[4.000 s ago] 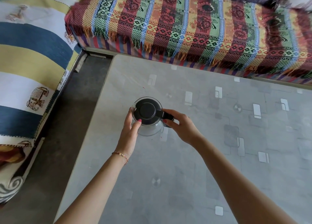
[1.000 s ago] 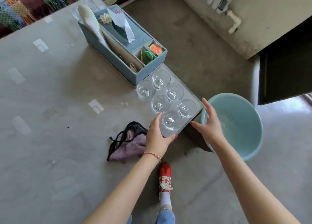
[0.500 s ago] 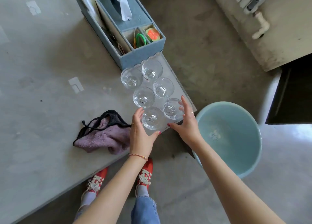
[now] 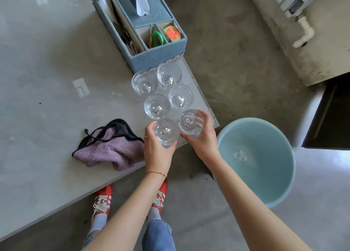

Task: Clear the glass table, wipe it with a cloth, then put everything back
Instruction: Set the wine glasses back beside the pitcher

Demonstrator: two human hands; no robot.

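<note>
Holding one drinking glass in each hand, the person stands at the corner of the glass table (image 4: 47,80). The left hand (image 4: 157,152) has its fingers curled round the near glass (image 4: 166,131), with the thumb on one side and the fingertips on the other. The right hand (image 4: 203,139) wraps round the next glass (image 4: 190,122), with its fingers bent across the far side. Both glasses look to be on the clear tray (image 4: 198,95) or just above it; I cannot tell which.

Past the fingertips stand four more glasses (image 4: 157,106), close together, and behind them a blue organizer box (image 4: 159,59) with tissues. Just beside the left wrist lies a purple cloth (image 4: 111,150). Near the right wrist, down on the floor, is a light blue basin (image 4: 255,161).

I think the glasses are light but easy to break, and smooth, so they can slip. It is best to hold each one round its side, with the fingers well wrapped, as here. They sit close together, so I would lift them straight up so they do not knock.
</note>
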